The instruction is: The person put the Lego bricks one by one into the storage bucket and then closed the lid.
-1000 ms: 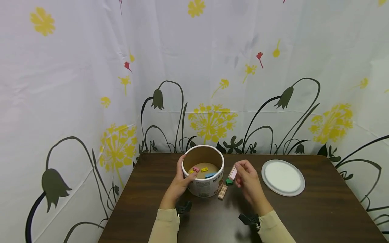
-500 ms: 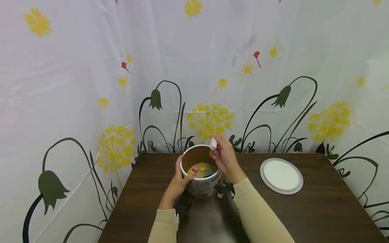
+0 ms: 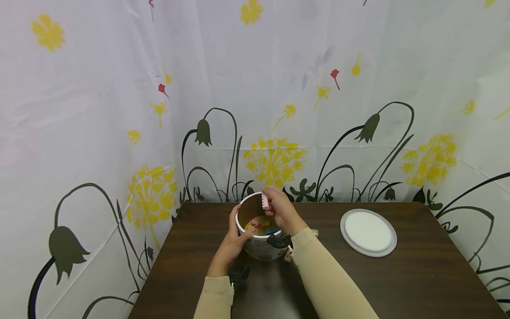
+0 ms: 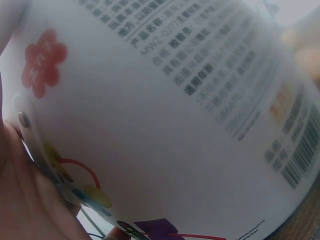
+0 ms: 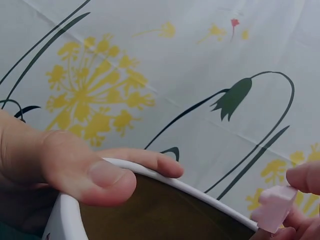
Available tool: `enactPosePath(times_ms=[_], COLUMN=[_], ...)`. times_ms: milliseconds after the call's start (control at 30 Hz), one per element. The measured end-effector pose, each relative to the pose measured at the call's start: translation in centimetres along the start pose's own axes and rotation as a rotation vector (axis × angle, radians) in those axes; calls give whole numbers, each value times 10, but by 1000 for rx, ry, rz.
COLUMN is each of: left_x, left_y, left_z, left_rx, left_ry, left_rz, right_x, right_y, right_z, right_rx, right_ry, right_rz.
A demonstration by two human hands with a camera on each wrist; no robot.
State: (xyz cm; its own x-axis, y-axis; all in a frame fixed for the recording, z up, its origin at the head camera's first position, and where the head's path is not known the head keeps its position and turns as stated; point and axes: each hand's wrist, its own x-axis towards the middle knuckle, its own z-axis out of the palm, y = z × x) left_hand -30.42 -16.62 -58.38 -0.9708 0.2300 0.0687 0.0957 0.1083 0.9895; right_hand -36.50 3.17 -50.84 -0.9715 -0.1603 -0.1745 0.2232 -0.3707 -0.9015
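A white round bucket (image 3: 263, 251) with a brown inside stands on the table. My left hand (image 3: 234, 237) grips its left rim, thumb over the edge; in the left wrist view its palm (image 4: 30, 195) lies against the printed wall. My right hand (image 3: 283, 212) pinches a pale pink toy brick (image 3: 265, 201) above the bucket's opening. In the right wrist view that pink brick (image 5: 274, 207) shows between thumb and fingers, close to the rim. On the bucket's bottom lie a darker pink brick (image 3: 255, 224), yellow bricks (image 3: 264, 224) and a blue brick (image 3: 272, 231).
A white round lid (image 3: 368, 232) lies on the dark wooden table (image 3: 430, 266) to the right. Beside the bucket, a tan brick (image 3: 287, 256) is partly hidden by the right forearm, and another pale piece (image 3: 315, 232) peeks out behind the sleeve. A flowered curtain (image 3: 279, 88) hangs behind.
My right hand has carried the pale pink brick from the table at the bucket's right, up and leftward over its opening. The left hand keeps its grip on the rim.
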Motion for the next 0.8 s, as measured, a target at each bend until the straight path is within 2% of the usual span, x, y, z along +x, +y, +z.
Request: enactPosePath(times_ms=[367,800], left_x=[2,-4], left_y=[6,2], left_z=[-1,0], left_rx=[-1,-16], left_ry=[-2,4], left_rz=[11,0], right_x=[-1,-2], right_y=[-3,2], right_z=[0,2], right_rx=[-26,-20], right_ry=[-63,-65], right_rz=[-15,-8])
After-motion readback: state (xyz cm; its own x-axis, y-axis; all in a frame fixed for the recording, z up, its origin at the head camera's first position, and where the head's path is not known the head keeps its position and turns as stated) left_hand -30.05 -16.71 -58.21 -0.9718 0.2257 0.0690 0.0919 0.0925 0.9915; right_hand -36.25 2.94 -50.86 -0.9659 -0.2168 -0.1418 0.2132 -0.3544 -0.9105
